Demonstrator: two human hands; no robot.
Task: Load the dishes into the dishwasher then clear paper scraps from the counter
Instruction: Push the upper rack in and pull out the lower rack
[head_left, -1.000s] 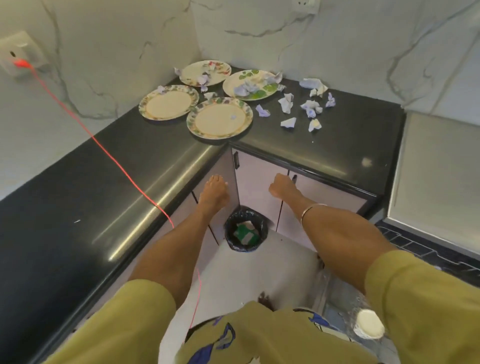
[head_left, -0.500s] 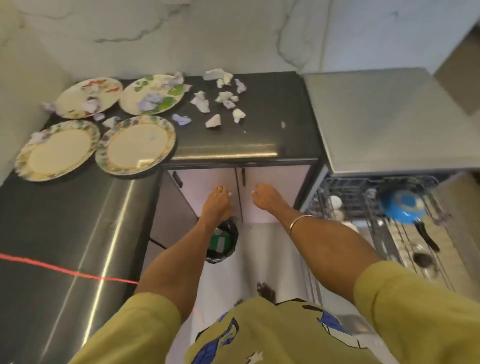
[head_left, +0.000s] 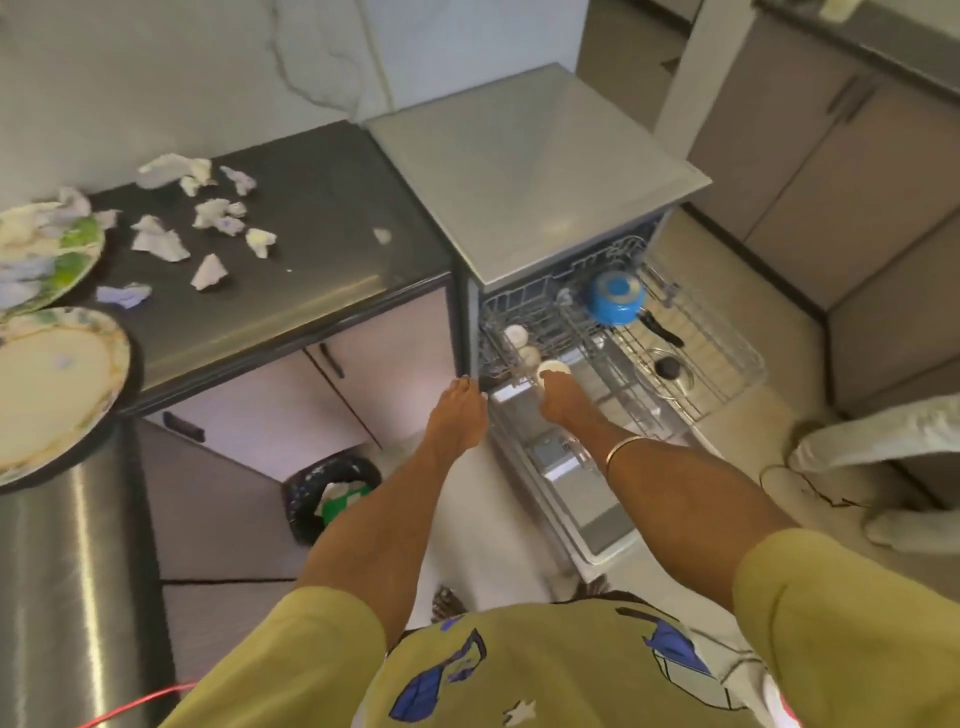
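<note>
The dishwasher stands open with its door folded down and its wire rack pulled out. My right hand reaches over the door to the rack's front edge beside a small white cup; its fingers are hidden. My left hand hovers flat and empty in front of the dishwasher's left corner. Two patterned plates lie at the counter's left edge: a cream one and a green one covered with scraps. Crumpled paper scraps are scattered on the dark counter.
In the rack sit a blue pot, a glass lid and white cups. A black-lined bin stands on the floor below the counter corner. A red cable lies bottom left. Cabinets line the right wall.
My view has swung right from the plates toward the dishwasher. Both hands moved from the cabinet doors to the open dishwasher, the right one reaching the rack's front.
</note>
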